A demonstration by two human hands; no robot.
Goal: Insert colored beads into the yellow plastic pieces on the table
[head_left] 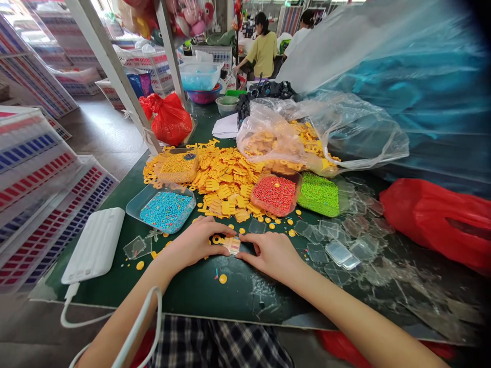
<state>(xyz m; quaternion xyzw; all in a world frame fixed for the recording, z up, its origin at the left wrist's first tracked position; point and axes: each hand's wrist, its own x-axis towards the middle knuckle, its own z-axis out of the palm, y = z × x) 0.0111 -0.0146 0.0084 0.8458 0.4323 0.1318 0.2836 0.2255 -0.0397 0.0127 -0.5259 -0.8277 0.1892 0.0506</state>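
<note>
My left hand (pixel 195 243) and my right hand (pixel 268 253) meet on the green table top (pixel 238 291). Their fingertips pinch a small flat piece with yellow and pink stripes (pixel 232 245), possibly a bead-filled tile. Just beyond my left hand lies a clear tray of blue beads (pixel 166 212). Loose yellow plastic pieces (pixel 226 181) form a heap farther forward, beside trays of red beads (pixel 274 193) and green beads (pixel 318 194). Clear plastic squares (pixel 337 253) lie scattered to the right of my right hand.
A white power bank (pixel 94 245) with a white cable (pixel 111 317) lies at the table's left. A clear bag (pixel 268 138) holds yellow pieces. Red bags (pixel 433 220) and striped stacked boxes (pixel 38 204) flank the table. A person (pixel 263 51) works farther back.
</note>
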